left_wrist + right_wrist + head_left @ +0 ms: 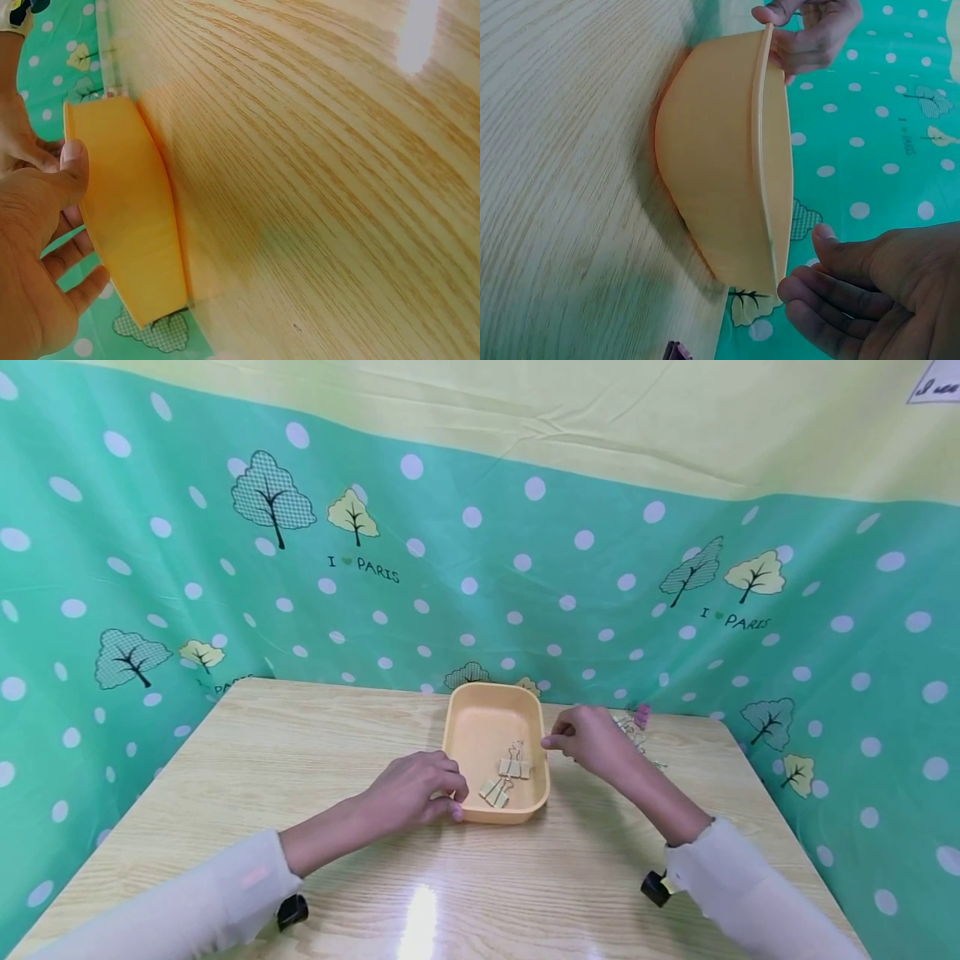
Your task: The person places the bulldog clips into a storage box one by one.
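A shallow yellow-orange plastic tray (480, 722) stands on the table, with gold binder clips (514, 767) lying inside toward its near right. My left hand (422, 789) grips the tray's near left corner. In the left wrist view its thumb (73, 161) presses the outer side of the rim, with the fingers behind it. At the tray's right rim is my right hand (592, 739). Its thumb and fingers stand apart in the right wrist view, holding nothing visible. The fingertips (799, 289) are close to the rim; whether they touch it I cannot tell.
Beyond my right hand, several metal clips (628, 727) and a pink-purple item (642, 716) lie on the wooden table (322, 735), partly hidden by the hand. A green dotted curtain (450, 552) hangs right behind the table and along its sides.
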`<action>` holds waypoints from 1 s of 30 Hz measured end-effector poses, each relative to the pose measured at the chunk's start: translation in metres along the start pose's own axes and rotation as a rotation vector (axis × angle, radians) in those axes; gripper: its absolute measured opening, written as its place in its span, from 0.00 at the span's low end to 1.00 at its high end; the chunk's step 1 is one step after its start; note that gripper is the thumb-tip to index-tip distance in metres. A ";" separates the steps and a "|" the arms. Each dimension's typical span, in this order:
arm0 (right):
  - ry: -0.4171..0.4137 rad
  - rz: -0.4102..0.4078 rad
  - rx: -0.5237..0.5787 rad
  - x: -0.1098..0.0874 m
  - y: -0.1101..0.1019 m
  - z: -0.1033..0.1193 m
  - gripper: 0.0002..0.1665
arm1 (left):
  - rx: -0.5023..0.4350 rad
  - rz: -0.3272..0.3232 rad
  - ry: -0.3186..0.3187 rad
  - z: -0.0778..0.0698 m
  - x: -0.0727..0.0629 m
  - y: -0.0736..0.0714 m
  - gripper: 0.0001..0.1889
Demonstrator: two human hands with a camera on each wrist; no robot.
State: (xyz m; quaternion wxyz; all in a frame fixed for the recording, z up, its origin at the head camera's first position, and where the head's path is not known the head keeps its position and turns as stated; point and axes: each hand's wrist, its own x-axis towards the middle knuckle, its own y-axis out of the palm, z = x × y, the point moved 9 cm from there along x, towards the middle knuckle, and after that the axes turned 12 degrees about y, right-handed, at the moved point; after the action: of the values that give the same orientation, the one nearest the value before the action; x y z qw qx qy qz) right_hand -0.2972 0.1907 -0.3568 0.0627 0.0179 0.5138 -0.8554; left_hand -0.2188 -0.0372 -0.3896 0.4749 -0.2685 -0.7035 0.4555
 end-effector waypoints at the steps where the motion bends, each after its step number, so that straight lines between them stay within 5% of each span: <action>1: 0.008 0.000 0.007 0.000 -0.001 -0.002 0.11 | -0.001 0.000 -0.001 0.000 0.000 0.000 0.12; 20: 0.134 0.012 0.012 0.006 -0.009 -0.048 0.12 | -0.006 0.018 -0.023 0.002 0.000 0.000 0.12; 30: 0.181 -0.045 -0.033 0.012 -0.016 -0.074 0.17 | -0.007 0.029 -0.020 0.002 0.001 0.000 0.12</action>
State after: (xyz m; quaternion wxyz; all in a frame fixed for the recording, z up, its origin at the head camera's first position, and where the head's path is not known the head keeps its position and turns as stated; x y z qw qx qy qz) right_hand -0.3134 0.2619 -0.3789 -0.0026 0.0824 0.5319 -0.8428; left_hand -0.2212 -0.0376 -0.3894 0.4604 -0.2758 -0.7058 0.4624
